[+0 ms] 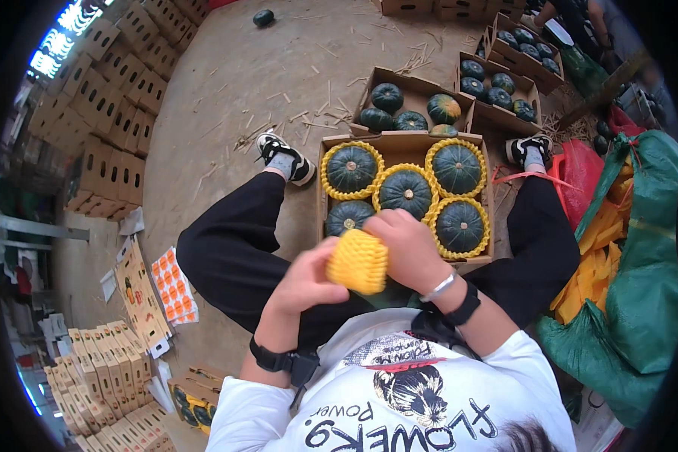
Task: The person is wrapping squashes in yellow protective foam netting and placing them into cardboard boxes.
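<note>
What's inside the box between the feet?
Five pumpkins, four in yellow foam nets. The fifth is partly hidden behind the right hand and another net; the bottom of the box is mostly covered.

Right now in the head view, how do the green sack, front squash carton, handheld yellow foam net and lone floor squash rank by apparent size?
Green sack
Front squash carton
Yellow foam net, though its nearness to the camera enlarges it
Lone floor squash

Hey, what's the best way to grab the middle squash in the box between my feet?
Probably from above, gripping opposite sides of the middle squash through its yellow foam net: its rounded top faces up, four neighbouring squashes crowd it sideways, and the stem stub looks too short to hold.
</note>
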The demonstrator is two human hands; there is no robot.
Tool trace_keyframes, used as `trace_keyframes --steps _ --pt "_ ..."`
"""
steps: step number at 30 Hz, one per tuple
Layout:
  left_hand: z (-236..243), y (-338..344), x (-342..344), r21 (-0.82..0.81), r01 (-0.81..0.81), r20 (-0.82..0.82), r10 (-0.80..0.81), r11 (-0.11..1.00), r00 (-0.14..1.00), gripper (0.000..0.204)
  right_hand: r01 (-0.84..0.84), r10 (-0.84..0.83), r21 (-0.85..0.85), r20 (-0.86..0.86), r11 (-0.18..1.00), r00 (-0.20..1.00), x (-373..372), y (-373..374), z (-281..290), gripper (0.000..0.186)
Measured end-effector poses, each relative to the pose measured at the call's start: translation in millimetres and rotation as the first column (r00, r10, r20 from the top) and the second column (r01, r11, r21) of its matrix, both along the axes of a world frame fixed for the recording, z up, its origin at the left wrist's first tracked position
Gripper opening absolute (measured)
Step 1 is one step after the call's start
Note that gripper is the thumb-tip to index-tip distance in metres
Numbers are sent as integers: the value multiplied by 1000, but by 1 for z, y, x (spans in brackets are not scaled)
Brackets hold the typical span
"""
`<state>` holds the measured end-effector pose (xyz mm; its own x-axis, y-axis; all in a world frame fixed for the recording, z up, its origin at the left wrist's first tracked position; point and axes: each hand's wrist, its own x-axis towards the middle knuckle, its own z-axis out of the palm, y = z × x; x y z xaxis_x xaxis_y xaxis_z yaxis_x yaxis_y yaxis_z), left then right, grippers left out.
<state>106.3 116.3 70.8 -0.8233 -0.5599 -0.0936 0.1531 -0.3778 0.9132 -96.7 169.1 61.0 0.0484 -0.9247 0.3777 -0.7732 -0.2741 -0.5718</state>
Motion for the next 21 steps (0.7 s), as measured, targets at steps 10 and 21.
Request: trace_keyframes --steps 10,21 --pt "-20 -28 25 -422 -616 238 737 665 633 36 168 -126 412 -128 895 984 48 -44 -22 55" --pt "19 -10 31 145 -661 -50 673 736 738 49 -628 -299 -163 771 761 -562 -9 -32 -12 71"
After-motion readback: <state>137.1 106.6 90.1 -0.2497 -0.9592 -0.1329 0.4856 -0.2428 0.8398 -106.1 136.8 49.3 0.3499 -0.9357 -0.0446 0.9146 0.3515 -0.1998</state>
